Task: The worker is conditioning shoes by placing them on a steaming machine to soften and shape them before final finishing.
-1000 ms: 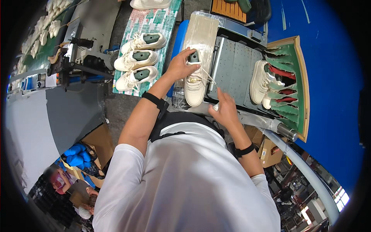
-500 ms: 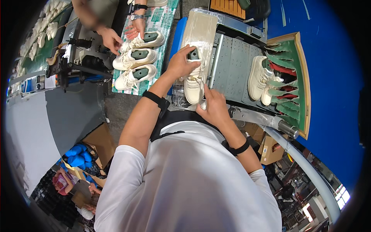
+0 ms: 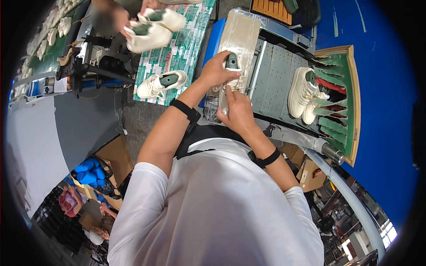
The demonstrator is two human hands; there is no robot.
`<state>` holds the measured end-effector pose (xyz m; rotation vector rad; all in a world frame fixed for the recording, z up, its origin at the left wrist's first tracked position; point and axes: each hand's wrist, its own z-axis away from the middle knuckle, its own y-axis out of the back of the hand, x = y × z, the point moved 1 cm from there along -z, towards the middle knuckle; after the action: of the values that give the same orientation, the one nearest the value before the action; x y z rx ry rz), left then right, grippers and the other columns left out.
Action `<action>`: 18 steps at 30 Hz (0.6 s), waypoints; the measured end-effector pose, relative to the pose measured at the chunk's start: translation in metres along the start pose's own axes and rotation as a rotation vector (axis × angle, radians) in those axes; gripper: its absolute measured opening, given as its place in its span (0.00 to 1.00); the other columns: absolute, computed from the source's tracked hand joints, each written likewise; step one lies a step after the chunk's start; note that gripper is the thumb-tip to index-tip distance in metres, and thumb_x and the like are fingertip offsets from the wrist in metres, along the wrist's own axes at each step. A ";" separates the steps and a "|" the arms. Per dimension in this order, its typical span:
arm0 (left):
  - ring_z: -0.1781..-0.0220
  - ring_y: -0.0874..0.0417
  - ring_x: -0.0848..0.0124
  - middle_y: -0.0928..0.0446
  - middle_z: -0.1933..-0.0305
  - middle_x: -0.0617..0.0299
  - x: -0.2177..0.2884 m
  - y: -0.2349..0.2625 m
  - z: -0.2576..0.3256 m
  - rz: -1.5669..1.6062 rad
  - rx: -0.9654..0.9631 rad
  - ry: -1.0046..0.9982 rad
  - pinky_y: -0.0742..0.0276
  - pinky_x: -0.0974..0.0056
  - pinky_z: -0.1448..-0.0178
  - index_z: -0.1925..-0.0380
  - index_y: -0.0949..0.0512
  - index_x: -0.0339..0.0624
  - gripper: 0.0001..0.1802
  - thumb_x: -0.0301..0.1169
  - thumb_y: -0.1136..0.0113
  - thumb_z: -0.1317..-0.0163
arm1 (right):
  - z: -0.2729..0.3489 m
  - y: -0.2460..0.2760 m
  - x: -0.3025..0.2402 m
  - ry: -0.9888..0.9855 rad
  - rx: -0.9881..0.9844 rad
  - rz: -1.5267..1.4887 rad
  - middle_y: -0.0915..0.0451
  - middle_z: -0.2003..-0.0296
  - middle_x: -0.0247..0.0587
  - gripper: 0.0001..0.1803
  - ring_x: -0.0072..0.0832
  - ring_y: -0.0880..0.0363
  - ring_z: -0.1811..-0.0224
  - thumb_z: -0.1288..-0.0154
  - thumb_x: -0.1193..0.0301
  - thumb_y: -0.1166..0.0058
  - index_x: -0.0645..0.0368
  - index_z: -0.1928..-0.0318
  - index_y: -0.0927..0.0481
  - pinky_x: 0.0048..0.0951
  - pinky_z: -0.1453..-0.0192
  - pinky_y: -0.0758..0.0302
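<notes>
A cream lace-up sneaker (image 3: 223, 102) with a green last inside stands toe toward me at the end of a beige padded board. My left hand (image 3: 217, 71) is closed round its ankle collar, thumb across the tongue. My right hand (image 3: 238, 111) is closed over the front of the sneaker, its index finger on the laces and its thumb beside the toe. The right hand hides part of the toe and the lower laces.
On the right, cream sneakers (image 3: 300, 93) sit on a grey conveyor (image 3: 273, 73) before a green-flapped opening (image 3: 330, 88). At left, one sneaker (image 3: 162, 84) lies on a green-and-white table (image 3: 193, 40). A co-worker's hand (image 3: 120, 20) is by two lifted sneakers (image 3: 153, 37).
My right hand has moved up from the side of the toe onto the laces. My left hand keeps its hold. The co-worker has lifted two sneakers off the left table.
</notes>
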<state>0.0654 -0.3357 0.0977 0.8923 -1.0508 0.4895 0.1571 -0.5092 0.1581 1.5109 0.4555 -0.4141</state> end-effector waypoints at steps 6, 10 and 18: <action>0.38 0.11 0.53 0.13 0.38 0.46 0.022 0.002 -0.001 -0.083 -0.041 0.087 0.17 0.57 0.33 0.30 0.23 0.40 0.50 0.46 0.12 0.52 | -0.013 -0.019 -0.020 0.028 -0.082 -0.312 0.17 0.57 0.63 0.35 0.58 0.16 0.57 0.45 0.60 0.30 0.76 0.43 0.19 0.54 0.47 0.21; 0.42 0.09 0.57 0.13 0.40 0.47 -0.019 0.005 -0.001 -0.042 -0.012 0.024 0.15 0.57 0.38 0.28 0.26 0.39 0.51 0.45 0.12 0.50 | -0.007 -0.030 -0.064 0.146 -0.316 -0.500 0.17 0.57 0.62 0.33 0.58 0.17 0.53 0.45 0.61 0.30 0.75 0.45 0.18 0.54 0.42 0.21; 0.31 0.17 0.55 0.22 0.31 0.45 0.013 0.011 0.001 0.143 -0.087 0.056 0.21 0.56 0.28 0.26 0.26 0.43 0.48 0.37 0.13 0.47 | -0.009 0.012 0.006 -0.051 -0.042 -0.152 0.17 0.56 0.62 0.43 0.58 0.16 0.52 0.43 0.62 0.31 0.78 0.31 0.26 0.52 0.43 0.21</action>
<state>0.0624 -0.3312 0.1144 0.7258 -1.0815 0.5801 0.1685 -0.5002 0.1653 1.4266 0.5375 -0.5569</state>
